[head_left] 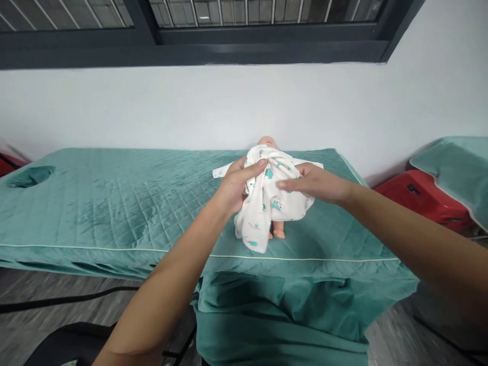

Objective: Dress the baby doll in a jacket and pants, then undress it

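Note:
A baby doll (267,141) lies on its back on the green quilted bed cover (114,198), its head towards the wall and its feet (278,231) towards me. Over its body, a bunched white baby garment (276,195) with green prints is held up and hides most of the doll. My left hand (238,180) pinches the gathered cloth, thumb on top. On the other side, my right hand (310,182) grips the cloth between thumb and fingers. White fabric ends, the left one (221,172) and the right one (316,164), stick out sideways beneath the garment.
A hole (30,176) opens in the bed cover at the far left. Behind the bed stand a white wall (152,107) and a dark-framed window (267,38). At right are a red case (423,198) and another green-covered surface (457,162). A dark seat (68,343) shows lower left.

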Available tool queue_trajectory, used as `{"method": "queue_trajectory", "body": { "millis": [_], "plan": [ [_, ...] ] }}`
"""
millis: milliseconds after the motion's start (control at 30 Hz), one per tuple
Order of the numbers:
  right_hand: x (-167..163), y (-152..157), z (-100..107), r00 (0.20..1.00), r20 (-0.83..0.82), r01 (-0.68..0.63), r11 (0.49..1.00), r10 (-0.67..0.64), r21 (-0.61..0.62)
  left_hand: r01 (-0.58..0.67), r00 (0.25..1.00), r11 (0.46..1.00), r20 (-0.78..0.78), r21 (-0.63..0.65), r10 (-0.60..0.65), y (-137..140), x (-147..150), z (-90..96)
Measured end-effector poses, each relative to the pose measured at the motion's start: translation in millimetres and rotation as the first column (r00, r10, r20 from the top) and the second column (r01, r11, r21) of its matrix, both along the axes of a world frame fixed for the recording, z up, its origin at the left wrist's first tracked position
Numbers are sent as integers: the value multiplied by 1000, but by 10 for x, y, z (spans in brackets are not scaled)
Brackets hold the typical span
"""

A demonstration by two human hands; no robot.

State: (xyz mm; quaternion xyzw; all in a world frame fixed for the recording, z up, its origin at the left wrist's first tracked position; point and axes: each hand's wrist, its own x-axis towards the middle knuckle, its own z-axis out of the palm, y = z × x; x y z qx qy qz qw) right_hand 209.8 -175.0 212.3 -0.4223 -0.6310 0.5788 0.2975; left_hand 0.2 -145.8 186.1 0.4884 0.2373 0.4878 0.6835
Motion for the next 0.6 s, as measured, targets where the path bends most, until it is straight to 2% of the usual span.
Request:
{"method": "queue_trajectory", "body": {
  "millis": [100, 167, 233, 300, 333, 400, 467, 533, 600],
  "plan": [
    [-94, 25, -59, 963, -222, 164, 986, -156, 16, 111, 993, 993, -45, -32, -112, -37, 4, -17],
    [-149, 33, -53, 912, -343, 249, 968, -226, 24, 236, 961, 970, -136, -50, -241, -62, -37, -31],
    [-176, 19, -26, 888, -399, 261, 965, -227, 33, 376, 891, 924, -247, -72, -382, -81, -98, -40],
    [-169, -13, -3, 893, -404, 231, 972, -199, 34, 443, 844, 893, -300, -77, -445, -88, -149, -46],
    [-153, -30, 0, 900, -395, 214, 976, -184, 32, 430, 855, 901, -294, -60, -427, -87, -163, -49],
    [-106, -59, -18, 931, -345, 139, 989, -117, 41, 316, 924, 949, -226, -8, -310, -76, -165, -59],
    [-61, -75, -65, 979, -201, -8, 999, 16, 41, 172, 976, 985, -136, 16, -168, -59, -140, -72],
    [-48, -79, -126, 994, -31, -109, 994, 109, 16, 101, 992, 995, -73, 6, -101, -43, -103, -88],
    [-78, -72, -182, 998, 5, -63, 998, 63, 15, 102, 994, 995, -41, -18, -103, -36, -66, -113]
  ]
}}
